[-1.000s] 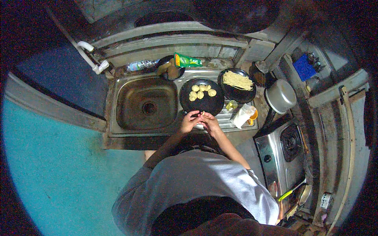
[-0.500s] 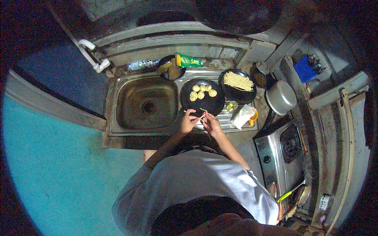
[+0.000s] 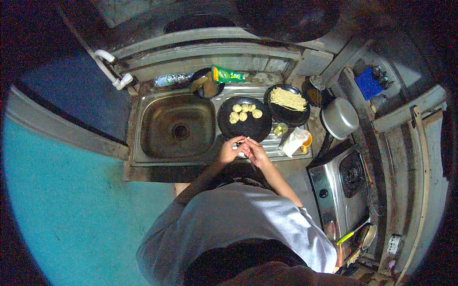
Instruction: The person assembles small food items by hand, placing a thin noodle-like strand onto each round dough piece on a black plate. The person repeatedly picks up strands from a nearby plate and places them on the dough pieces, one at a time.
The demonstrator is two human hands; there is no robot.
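Note:
My left hand and my right hand meet at the near edge of a round black plate. Both are closed, fingertips together around a small pale piece, seemingly a strip of dough, mostly covered by the fingers. Something white shows beneath my hands, too hidden to name. Several pale dough balls sit on the far half of the plate. To its right, a second black plate bears a heap of thin pale strips.
A steel sink lies left of the plates. On the right stand a small cup of yellowish liquid, a white bag, an orange cup, a metal pot and a stove. A green packet rests behind.
My hands have drawn closer together and slightly nearer to me. The pale strip that showed between my fingers is now mostly hidden.

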